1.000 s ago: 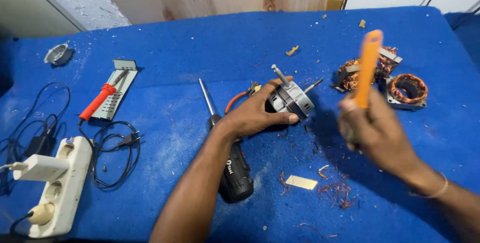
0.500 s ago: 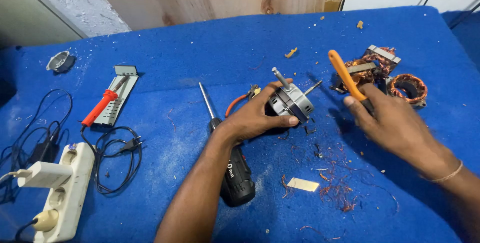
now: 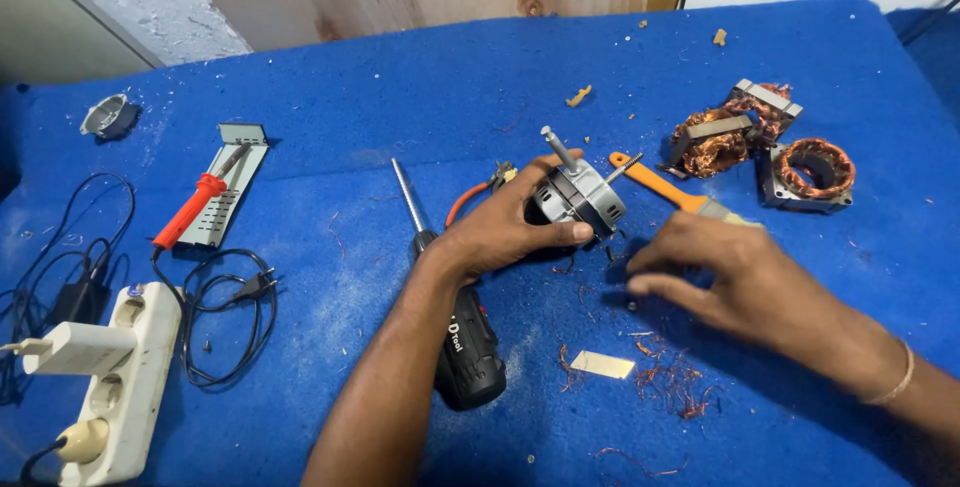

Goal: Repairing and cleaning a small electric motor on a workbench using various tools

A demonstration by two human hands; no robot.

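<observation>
My left hand (image 3: 505, 232) grips a small grey electric motor (image 3: 578, 195) with a metal shaft sticking up, holding it on the blue cloth (image 3: 420, 97). My right hand (image 3: 725, 277) rests low on the cloth just right of the motor, fingers stretched left toward a tiny dark bit (image 3: 632, 304). An orange-handled brush (image 3: 655, 182) lies flat behind that hand, and its bristle end is hidden by my knuckles. I cannot see any finger wrapped around the brush.
A black screwdriver (image 3: 455, 332) lies under my left forearm. Two copper-wound stators (image 3: 765, 147) sit at the far right. A red soldering iron on its stand (image 3: 205, 197), a white power strip (image 3: 110, 377) and cables lie at the left. Copper wire scraps (image 3: 670, 382) litter the cloth.
My right hand swung the orange brush down from upright to flat on the cloth and dropped beside the motor. The left hand stayed on the motor.
</observation>
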